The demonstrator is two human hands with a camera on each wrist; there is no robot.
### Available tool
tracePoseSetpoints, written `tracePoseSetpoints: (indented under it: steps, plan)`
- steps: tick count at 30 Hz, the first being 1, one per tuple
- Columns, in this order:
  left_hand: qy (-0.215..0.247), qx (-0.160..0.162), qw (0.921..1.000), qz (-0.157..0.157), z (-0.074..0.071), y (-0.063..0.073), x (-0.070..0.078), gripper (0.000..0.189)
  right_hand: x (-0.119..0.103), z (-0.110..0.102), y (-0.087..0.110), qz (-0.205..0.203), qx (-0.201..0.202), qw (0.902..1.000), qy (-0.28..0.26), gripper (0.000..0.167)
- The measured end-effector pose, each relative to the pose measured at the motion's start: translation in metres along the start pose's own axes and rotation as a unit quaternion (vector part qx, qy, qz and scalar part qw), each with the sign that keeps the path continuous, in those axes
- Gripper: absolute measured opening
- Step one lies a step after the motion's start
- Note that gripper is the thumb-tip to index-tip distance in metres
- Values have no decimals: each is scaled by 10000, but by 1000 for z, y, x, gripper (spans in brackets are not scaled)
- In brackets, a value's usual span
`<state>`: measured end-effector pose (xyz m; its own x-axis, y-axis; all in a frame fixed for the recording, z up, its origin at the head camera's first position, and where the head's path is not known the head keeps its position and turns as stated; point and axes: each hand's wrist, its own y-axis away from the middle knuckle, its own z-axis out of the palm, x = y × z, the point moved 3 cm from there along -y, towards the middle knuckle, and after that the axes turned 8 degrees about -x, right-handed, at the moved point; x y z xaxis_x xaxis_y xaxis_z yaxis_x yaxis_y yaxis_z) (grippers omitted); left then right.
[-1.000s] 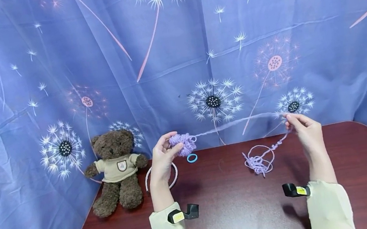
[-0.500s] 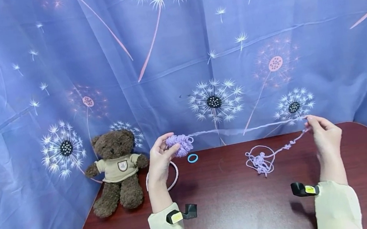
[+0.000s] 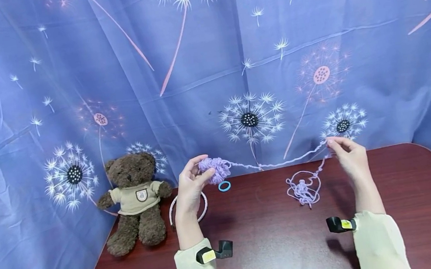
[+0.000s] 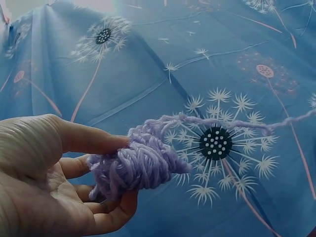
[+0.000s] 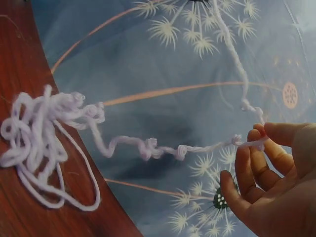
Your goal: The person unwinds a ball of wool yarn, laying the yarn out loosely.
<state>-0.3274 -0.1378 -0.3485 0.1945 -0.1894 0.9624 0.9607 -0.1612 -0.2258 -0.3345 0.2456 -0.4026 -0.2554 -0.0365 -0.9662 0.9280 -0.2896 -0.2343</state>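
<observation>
My left hand [image 3: 191,185] grips a lilac bundle of wound yarn [image 4: 140,163] between thumb and fingers, raised above the table's back edge. From the bundle a single strand [image 3: 278,164] sags across to my right hand [image 3: 350,157], whose thumb and index finger pinch it. Below the pinch the yarn hangs in a kinked, knotty length [image 5: 153,148]. It runs down to a loose tangle of the same yarn [image 3: 303,192] lying on the table. The other fingers of the right hand are loosely bent in the right wrist view.
A brown teddy bear [image 3: 134,204] in a beige shirt sits at the table's left. A white ring-shaped band [image 3: 204,208] lies partly hidden behind the left wrist. Beside the bundle is a small blue ring [image 3: 224,186]. A blue dandelion-print curtain [image 3: 199,57] hangs behind the dark red table [image 3: 271,216].
My right hand moved out to the right, pulling the strand straighter, then came back left, and the strand sags now. The left hand stays nearly in place with the bundle.
</observation>
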Motion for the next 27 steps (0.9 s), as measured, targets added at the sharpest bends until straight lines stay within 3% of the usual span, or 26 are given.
tracePoseSetpoints:
  steps: [4,8,10,12,16,19,23,27]
  plan:
    - [-13,-72,10000,45,4,-1,-1,48,0,3,0,-72,-109,9997,207,17]
    - [-82,-171,9998,64,10,-1,-1,45,-4,10,1,-234,-302,9949,929,13]
    - [-107,-245,9996,69,13,-1,-2,43,-8,20,1,-336,-497,9886,1382,14]
    - [-91,-332,9994,59,17,-1,-2,41,-12,33,4,-368,-754,9805,1779,25]
    - [-137,-480,9987,56,22,-1,-3,42,-19,72,15,-422,-1568,9617,2209,37]
    - [-176,-534,9984,56,25,-1,-3,43,-20,107,27,-599,-2312,9478,2112,34]
    - [-188,-595,9980,59,27,-2,-4,43,-15,146,43,-619,-3297,9290,1562,31]
    - [-175,-631,9978,60,27,-3,-5,42,-11,165,54,-643,-3768,9149,1296,29]
